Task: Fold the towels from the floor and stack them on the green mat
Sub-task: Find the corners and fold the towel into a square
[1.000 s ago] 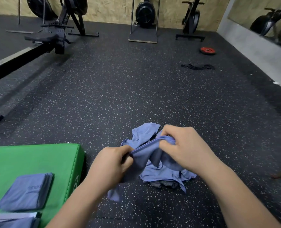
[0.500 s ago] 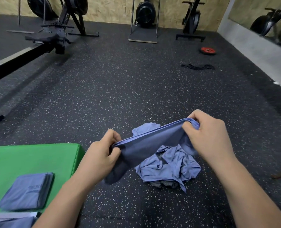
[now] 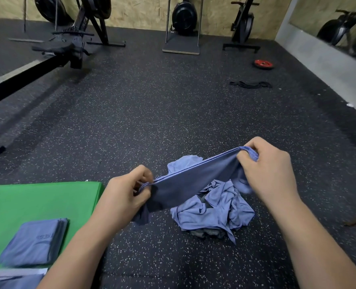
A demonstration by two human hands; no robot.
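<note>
A blue towel (image 3: 191, 182) hangs stretched between both hands above the floor. My left hand (image 3: 125, 195) pinches its near corner beside the green mat (image 3: 43, 201). My right hand (image 3: 266, 172) pinches the other corner, higher and farther away. Under the stretched towel, a crumpled heap of blue towels (image 3: 214, 211) lies on the black rubber floor. A stack of folded blue towels (image 3: 35, 243) rests on the green mat at the lower left. Another folded towel (image 3: 12, 282) shows at the bottom left edge, partly cut off.
Rowing machines (image 3: 68, 42) and other gym equipment (image 3: 183, 24) stand along the far wall. A red weight plate (image 3: 263, 64) and a black band (image 3: 251, 84) lie on the floor at the far right. A grey wall base (image 3: 329, 67) runs along the right.
My hands have drawn apart, pulling the bunched towel taut between them. My right hand rose up and to the right; the towel lifted off the heap.
</note>
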